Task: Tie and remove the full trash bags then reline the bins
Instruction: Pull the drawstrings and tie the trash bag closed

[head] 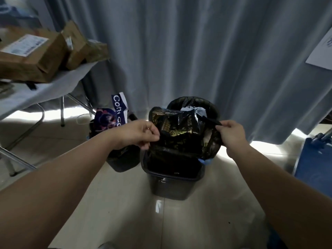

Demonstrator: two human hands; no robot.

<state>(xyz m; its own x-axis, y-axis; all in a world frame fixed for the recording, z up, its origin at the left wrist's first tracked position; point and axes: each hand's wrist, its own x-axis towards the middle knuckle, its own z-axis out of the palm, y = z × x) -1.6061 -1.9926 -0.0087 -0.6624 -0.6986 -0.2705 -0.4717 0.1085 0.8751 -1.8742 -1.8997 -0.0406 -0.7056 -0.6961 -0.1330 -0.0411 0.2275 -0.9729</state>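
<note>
A thin black trash bag (181,135) is stretched above a dark grey square bin (170,186) on the floor. My left hand (140,133) pinches the bag's left edge and my right hand (231,133) pinches its right edge, holding the mouth spread over the bin's opening. Behind it stands a second bin lined with a black bag (208,105), with pale trash showing at the top. A third bin (122,159) sits to the left, stuffed with a blue and white paper bag (118,108); my left forearm covers part of it.
A folding table (45,90) at the left carries cardboard parcels (32,56). A grey-blue curtain (197,51) hangs behind the bins. A blue object (314,159) stands at the right edge. The tiled floor (161,221) stretches in front of the square bin.
</note>
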